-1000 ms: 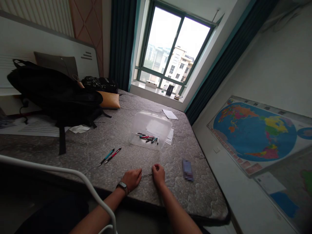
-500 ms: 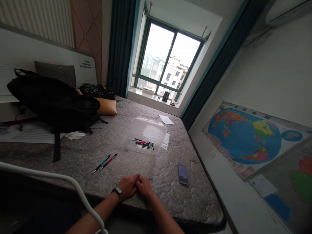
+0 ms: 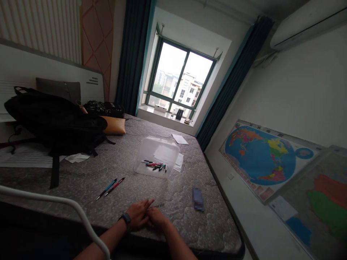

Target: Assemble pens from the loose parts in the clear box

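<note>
My left hand (image 3: 138, 215), with a dark watch (image 3: 126, 219) on its wrist, rests at the near edge of the mattress (image 3: 168, 234); its fingers are stretched out and it holds nothing. Against it lies my right hand (image 3: 157, 218), its fingers curled in and partly hidden, with no object showing in it. Left of and beyond my hands, a blue pen (image 3: 106, 189) and a red pen (image 3: 115, 186) lie side by side. Farther off, a clear plastic box (image 3: 140, 159) has several pens (image 3: 155, 165) in it.
A patch blurred by pixels covers a flat item (image 3: 198, 199) on the right. Papers (image 3: 179, 139) lie around the box. On the left sit a black backpack (image 3: 54, 122) and a tan pouch (image 3: 115, 125). A white curved tube (image 3: 67, 200) crosses the near left. World map (image 3: 260, 153) hangs right.
The view has tilted up and shifted slightly. My left hand's fingers have straightened out over the right hand; both hands stay together. The pens and box stay in place.
</note>
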Motion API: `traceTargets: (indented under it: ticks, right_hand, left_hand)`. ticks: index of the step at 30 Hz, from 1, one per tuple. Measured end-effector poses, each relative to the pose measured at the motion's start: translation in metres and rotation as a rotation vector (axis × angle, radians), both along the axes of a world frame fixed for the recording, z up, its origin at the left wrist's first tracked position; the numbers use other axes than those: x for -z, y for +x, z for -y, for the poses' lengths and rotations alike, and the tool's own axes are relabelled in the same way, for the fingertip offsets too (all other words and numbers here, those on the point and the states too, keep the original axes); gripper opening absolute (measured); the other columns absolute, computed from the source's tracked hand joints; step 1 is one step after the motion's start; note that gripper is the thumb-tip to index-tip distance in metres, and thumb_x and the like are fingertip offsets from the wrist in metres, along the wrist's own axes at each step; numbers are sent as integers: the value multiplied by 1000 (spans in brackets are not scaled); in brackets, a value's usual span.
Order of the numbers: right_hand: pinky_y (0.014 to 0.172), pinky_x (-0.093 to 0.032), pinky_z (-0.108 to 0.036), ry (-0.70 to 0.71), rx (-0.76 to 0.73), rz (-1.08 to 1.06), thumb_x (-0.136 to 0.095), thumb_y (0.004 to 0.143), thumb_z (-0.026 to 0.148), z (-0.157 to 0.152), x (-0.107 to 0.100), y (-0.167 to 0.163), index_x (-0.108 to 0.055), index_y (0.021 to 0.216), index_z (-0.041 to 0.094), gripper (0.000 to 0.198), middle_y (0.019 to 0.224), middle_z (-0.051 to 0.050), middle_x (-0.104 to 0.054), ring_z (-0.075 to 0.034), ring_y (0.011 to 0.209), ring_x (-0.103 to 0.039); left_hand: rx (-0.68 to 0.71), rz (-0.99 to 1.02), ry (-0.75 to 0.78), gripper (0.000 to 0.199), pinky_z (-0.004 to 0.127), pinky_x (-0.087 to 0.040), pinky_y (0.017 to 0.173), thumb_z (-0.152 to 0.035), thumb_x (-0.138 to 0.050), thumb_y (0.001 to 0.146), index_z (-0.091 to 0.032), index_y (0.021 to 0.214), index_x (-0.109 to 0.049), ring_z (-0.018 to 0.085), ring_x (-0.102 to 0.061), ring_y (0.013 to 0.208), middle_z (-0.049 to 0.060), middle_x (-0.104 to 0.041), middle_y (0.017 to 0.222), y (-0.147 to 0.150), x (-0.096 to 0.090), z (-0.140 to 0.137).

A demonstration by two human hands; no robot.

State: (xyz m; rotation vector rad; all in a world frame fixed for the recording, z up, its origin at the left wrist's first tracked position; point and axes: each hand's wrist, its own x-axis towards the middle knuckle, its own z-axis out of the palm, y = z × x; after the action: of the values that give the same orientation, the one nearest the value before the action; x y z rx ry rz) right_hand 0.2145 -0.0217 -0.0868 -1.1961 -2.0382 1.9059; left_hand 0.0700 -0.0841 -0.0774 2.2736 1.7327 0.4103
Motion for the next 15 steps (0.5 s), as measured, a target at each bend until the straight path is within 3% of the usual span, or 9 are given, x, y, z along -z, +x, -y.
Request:
traceTargets:
  ticks: [4,8,15]
  right_hand:
    - [41,-33,-20,-37,12,25,-44,91,44,4,0,1,-60,76,15,36,47,3,-48,-9,37,-42]
    - [45,-41,-22,-41,35,-81,-58,84,40,10,-1,0,-62,101,16,30,65,0,-62,-11,45,-53]
    - [66,-53,-33,-13,129,-167,-73,71,36,13,-20,10,-69,94,20,28,85,-6,-67,-23,80,-65]
  left_hand:
    - [84,-36,21,73,41,-44,96,-36,-49,78,-23,147,-28,30,-55,116,13,-52,134,3,-2,-3]
    - [181,-113,15,76,41,-46,92,-39,-54,74,-23,145,-32,31,-56,110,12,-53,128,3,-10,-4]
    - [257,-273,74,75,44,-51,79,-41,-57,72,-24,142,-38,33,-58,102,14,-56,122,16,-28,-19]
